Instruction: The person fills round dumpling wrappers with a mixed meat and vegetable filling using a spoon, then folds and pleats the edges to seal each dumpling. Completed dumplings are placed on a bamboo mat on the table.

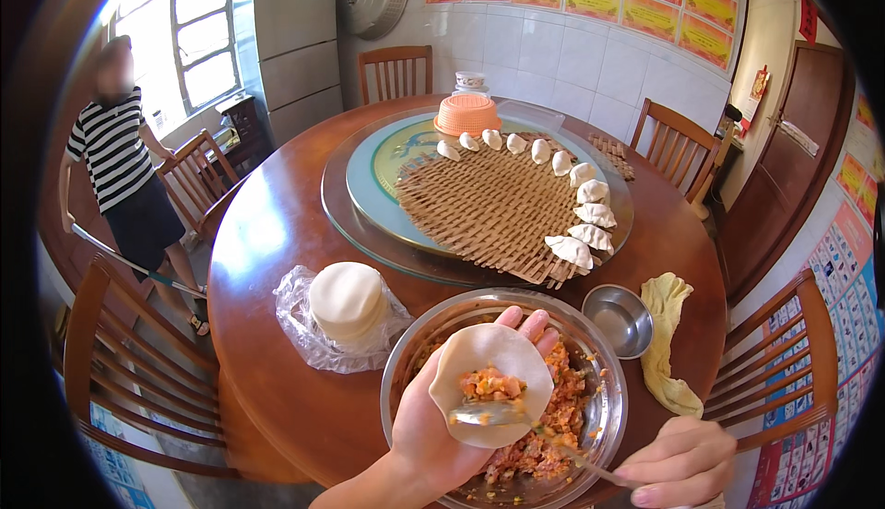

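My left hand [433, 440] is palm up, with a round, pale dumpling wrapper [489, 348] resting across its palm and fingers. A small heap of orange-pink minced filling [493, 382] sits in the middle of the wrapper. At the lower right, my right hand [680, 465] grips the handle of a metal spoon [487, 413], whose bowl rests over the wrapper just below the heap. Underneath both is a large steel mixing bowl [616, 417] with more of the filling. To the left, a stack of wrappers [348, 299] lies on a clear plastic bag [304, 325].
Several folded dumplings [593, 215] curve along the right edge of a woven tray [479, 205] on the turntable. An orange basket [467, 114] stands behind it. A small metal bowl [616, 320] and yellow cloth [671, 343] lie right. A person [115, 149] stands at the far left, holding a pole.
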A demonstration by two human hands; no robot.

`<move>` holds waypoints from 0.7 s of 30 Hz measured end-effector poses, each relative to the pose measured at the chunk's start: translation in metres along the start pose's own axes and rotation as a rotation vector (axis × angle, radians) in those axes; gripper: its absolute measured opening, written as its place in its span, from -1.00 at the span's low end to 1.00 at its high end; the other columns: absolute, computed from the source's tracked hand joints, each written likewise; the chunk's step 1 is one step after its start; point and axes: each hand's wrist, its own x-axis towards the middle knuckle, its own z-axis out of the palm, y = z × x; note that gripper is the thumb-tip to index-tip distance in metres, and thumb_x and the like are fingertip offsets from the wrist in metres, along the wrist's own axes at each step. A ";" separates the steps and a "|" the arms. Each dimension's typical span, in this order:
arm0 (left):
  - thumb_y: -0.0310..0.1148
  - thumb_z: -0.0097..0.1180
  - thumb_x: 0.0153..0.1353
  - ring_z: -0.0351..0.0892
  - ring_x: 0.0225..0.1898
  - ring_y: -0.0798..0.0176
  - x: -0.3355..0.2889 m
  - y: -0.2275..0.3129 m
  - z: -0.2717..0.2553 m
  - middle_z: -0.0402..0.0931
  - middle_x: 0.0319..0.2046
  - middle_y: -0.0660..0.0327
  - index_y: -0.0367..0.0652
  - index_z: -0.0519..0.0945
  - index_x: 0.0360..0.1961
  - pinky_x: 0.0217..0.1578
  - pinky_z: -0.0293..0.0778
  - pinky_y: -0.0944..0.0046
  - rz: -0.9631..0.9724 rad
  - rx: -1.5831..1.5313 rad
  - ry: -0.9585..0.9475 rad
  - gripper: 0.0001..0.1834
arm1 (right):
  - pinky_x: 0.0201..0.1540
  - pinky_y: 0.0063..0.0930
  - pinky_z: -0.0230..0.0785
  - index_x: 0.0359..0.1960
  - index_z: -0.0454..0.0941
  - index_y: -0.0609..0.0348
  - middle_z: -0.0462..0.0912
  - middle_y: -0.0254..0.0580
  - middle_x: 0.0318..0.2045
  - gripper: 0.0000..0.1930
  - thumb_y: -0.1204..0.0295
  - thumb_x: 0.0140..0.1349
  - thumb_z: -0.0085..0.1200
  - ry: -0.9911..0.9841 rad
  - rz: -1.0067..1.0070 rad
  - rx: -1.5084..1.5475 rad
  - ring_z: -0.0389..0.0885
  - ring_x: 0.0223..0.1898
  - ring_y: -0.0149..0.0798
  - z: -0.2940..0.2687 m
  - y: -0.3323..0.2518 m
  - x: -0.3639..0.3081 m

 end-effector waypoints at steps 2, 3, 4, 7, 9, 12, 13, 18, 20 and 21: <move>-0.19 -0.45 0.35 -0.02 0.33 0.06 0.000 0.000 0.001 0.05 0.29 0.04 -0.24 0.07 0.27 0.31 -0.04 0.10 -0.008 0.005 0.011 -0.47 | -0.58 -0.42 0.26 -0.39 0.43 0.22 0.56 -0.09 -0.59 -0.85 0.39 0.23 -0.06 -0.030 0.027 0.011 0.53 -0.66 -0.19 0.000 -0.001 0.001; -0.19 -0.45 0.35 -0.02 0.33 0.06 0.000 0.000 0.001 0.05 0.29 0.05 -0.24 0.08 0.27 0.31 -0.04 0.10 -0.011 -0.013 0.019 -0.47 | -0.58 -0.42 0.28 -0.38 0.42 0.23 0.56 -0.07 -0.58 -0.84 0.37 0.23 -0.05 0.049 -0.022 0.036 0.54 -0.65 -0.18 -0.001 0.001 0.001; -0.19 -0.45 0.35 -0.02 0.33 0.06 0.000 0.000 0.001 0.05 0.29 0.05 -0.24 0.08 0.27 0.31 -0.04 0.10 -0.009 0.024 0.009 -0.47 | -0.57 -0.43 0.30 -0.37 0.41 0.22 0.56 -0.10 -0.59 -0.81 0.33 0.26 -0.07 0.121 0.002 -0.022 0.53 -0.65 -0.19 0.003 0.001 0.001; -0.19 -0.45 0.35 -0.02 0.33 0.07 -0.001 0.000 0.001 0.06 0.28 0.05 -0.23 0.08 0.27 0.31 -0.03 0.11 -0.009 0.063 0.000 -0.47 | -0.65 -0.52 0.33 -0.40 0.37 0.18 0.54 -0.16 -0.63 -0.79 0.30 0.30 -0.12 0.050 0.038 -0.173 0.54 -0.68 -0.26 0.003 0.006 0.000; -0.19 -0.45 0.35 -0.02 0.33 0.08 0.000 0.001 0.001 0.06 0.28 0.05 -0.23 0.08 0.27 0.30 -0.03 0.11 -0.010 0.066 0.003 -0.47 | -0.76 -0.62 0.39 -0.47 0.33 0.17 0.54 -0.19 -0.69 -0.74 0.29 0.34 -0.17 0.175 -0.006 -0.181 0.55 -0.73 -0.34 0.005 0.007 -0.001; -0.19 -0.44 0.35 0.02 0.32 0.10 -0.001 0.001 0.001 0.09 0.27 0.07 -0.22 0.09 0.26 0.30 0.00 0.12 0.004 0.016 -0.004 -0.48 | -0.58 -0.47 0.30 -0.36 0.43 0.16 0.56 -0.18 -0.57 -0.79 0.28 0.31 -0.13 0.202 0.067 -0.020 0.56 -0.62 -0.23 0.005 0.004 -0.004; -0.19 -0.43 0.35 0.03 0.31 0.10 0.000 0.001 0.001 0.10 0.27 0.07 -0.22 0.10 0.26 0.29 0.00 0.12 0.011 0.049 0.013 -0.48 | -0.57 -0.46 0.32 -0.35 0.47 0.19 0.58 -0.13 -0.52 -0.75 0.26 0.31 -0.13 0.101 0.067 -0.066 0.58 -0.59 -0.20 0.002 0.005 -0.004; -0.18 -0.42 0.35 0.07 0.29 0.11 0.000 0.000 0.000 0.14 0.25 0.09 -0.22 0.13 0.25 0.28 0.03 0.13 0.017 0.014 0.013 -0.48 | -0.53 -0.44 0.36 -0.34 0.49 0.22 0.60 -0.07 -0.49 -0.74 0.27 0.29 -0.11 -0.033 -0.016 0.062 0.60 -0.56 -0.14 0.003 0.008 -0.005; -0.18 -0.42 0.35 0.08 0.29 0.11 0.000 0.000 0.000 0.15 0.24 0.08 -0.22 0.13 0.24 0.28 0.04 0.12 0.019 0.022 0.023 -0.49 | -0.53 -0.44 0.37 -0.35 0.49 0.21 0.59 -0.08 -0.51 -0.74 0.25 0.29 -0.10 0.013 0.013 0.054 0.59 -0.56 -0.14 0.005 0.007 -0.005; -0.18 -0.42 0.35 0.08 0.29 0.11 0.000 0.001 0.000 0.16 0.24 0.08 -0.22 0.14 0.24 0.28 0.04 0.12 0.022 0.020 0.006 -0.49 | -0.53 -0.44 0.37 -0.35 0.48 0.20 0.59 -0.08 -0.52 -0.73 0.24 0.29 -0.10 0.059 0.037 0.010 0.59 -0.56 -0.14 0.004 0.005 -0.004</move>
